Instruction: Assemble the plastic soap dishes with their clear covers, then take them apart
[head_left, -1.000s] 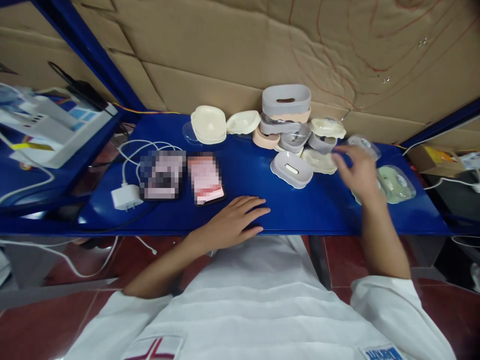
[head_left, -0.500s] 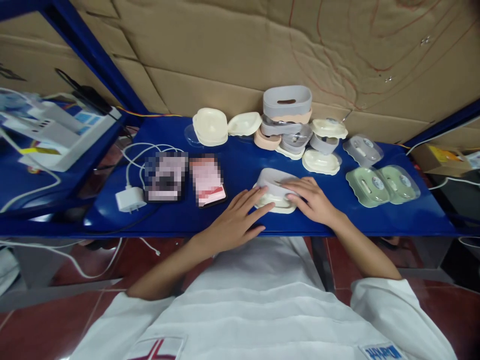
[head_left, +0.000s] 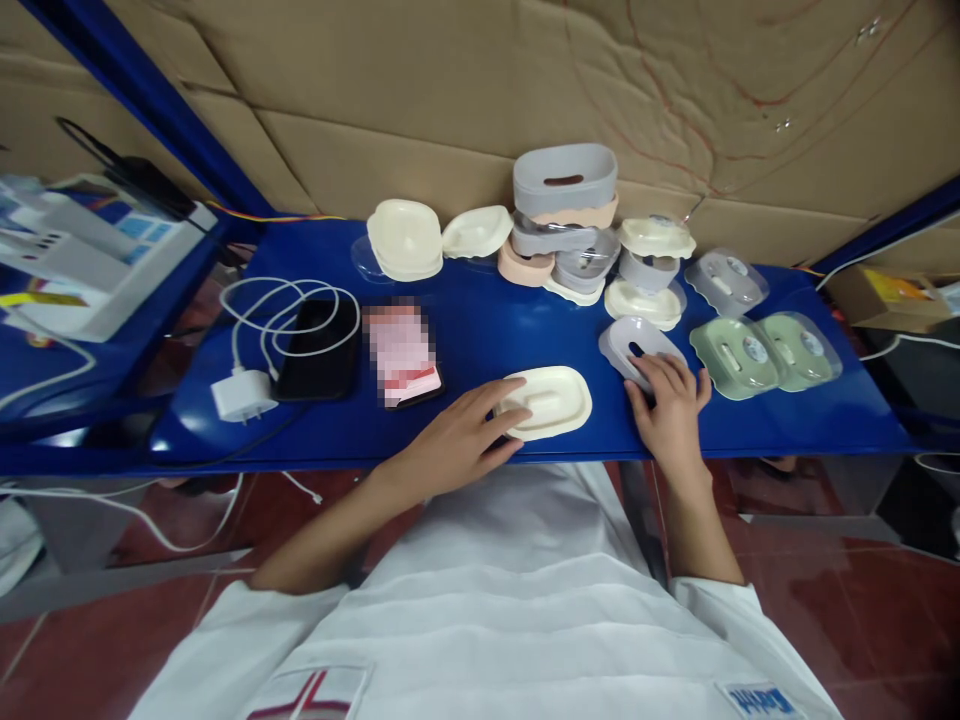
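Observation:
A shallow cream oval soap dish (head_left: 559, 400) lies on the blue table near its front edge. My left hand (head_left: 480, 425) reaches over the left end of this dish, fingers apart, some of them touching it. To the right, a pale grey oval soap dish (head_left: 626, 340) with a slot in its middle is under my right hand (head_left: 671, 410). The right fingers are bent over its near side with the thumb by the left edge, gripping it; the fingertips are partly hidden.
Stacked grey, peach and cream dishes (head_left: 562, 185) stand at the back. Cream pieces (head_left: 405, 240) lie left of them. Green dishes (head_left: 739, 355) in clear covers sit on the right. Leftward are a lit phone (head_left: 405, 350), a dark phone (head_left: 315, 360) and a white charger (head_left: 244, 395) with looped cable.
The grey dish has come off the cream dish and moved right with my right hand. My left hand stays at the cream dish, which is now uncovered.

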